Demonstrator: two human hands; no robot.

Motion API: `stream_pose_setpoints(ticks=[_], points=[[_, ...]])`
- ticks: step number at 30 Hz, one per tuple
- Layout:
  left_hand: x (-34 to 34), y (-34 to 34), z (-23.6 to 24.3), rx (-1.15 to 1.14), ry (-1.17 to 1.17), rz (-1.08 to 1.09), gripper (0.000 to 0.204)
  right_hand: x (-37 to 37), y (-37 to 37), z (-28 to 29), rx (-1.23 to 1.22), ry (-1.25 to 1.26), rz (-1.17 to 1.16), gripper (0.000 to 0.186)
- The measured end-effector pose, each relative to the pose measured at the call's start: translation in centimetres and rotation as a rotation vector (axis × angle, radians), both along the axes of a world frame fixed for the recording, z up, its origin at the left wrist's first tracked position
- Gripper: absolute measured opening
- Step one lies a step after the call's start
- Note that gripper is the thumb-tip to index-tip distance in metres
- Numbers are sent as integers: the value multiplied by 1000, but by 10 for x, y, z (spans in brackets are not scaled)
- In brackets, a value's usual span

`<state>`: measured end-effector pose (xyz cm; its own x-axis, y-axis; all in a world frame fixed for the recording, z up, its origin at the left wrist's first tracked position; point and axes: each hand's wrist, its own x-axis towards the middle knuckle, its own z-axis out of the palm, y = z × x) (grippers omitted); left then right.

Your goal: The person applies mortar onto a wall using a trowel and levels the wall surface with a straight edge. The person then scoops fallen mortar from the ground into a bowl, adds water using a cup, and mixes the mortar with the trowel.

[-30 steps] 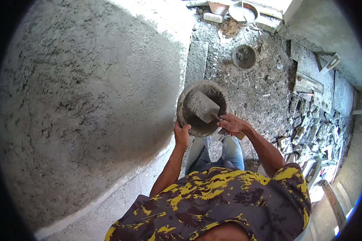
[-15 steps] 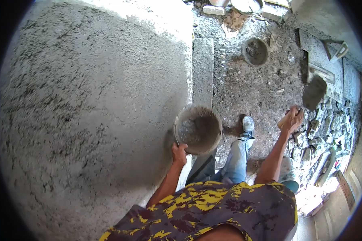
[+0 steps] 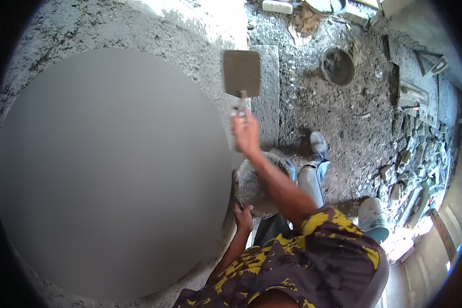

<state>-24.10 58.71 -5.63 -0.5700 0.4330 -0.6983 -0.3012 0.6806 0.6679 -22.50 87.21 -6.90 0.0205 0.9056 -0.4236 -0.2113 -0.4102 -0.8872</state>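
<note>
My right hand (image 3: 246,132) grips the handle of a trowel (image 3: 242,73) with a broad, squarish blade, held out in front of the rough grey plastered wall (image 3: 203,54). Below it, my left hand (image 3: 244,217) holds the near rim of a mortar-crusted bucket (image 3: 250,187) against my side of the wall. My right forearm crosses over this bucket and hides part of its mouth. What lies inside it is hard to make out. A large, smooth grey disc covers most of the wall's surface on the left.
A second bucket (image 3: 352,72) stands on the dirt floor ahead. Beside the wall lies a long flat board (image 3: 269,97). Rubble (image 3: 408,159) is heaped at the right, below a hand float (image 3: 413,93). A pale bucket (image 3: 372,213) lies tipped near my right side.
My right hand has swung the trowel from the rubble side at the right across to the wall. The held bucket has shifted slightly right and down with my left hand.
</note>
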Motion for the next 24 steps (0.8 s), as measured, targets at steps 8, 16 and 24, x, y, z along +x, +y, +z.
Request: stream_pose_setpoints(ticks=[8, 16, 24], points=[[18, 10, -30, -88, -76, 88, 57, 51, 156, -240, -379, -80, 365, 24], [73, 28, -51, -91, -156, 510, 65, -4, 226, -312, -436, 107, 338, 34], [108, 17, -37, -102, -190, 591, 65, 5, 216, -225, -334, 118, 444, 27]])
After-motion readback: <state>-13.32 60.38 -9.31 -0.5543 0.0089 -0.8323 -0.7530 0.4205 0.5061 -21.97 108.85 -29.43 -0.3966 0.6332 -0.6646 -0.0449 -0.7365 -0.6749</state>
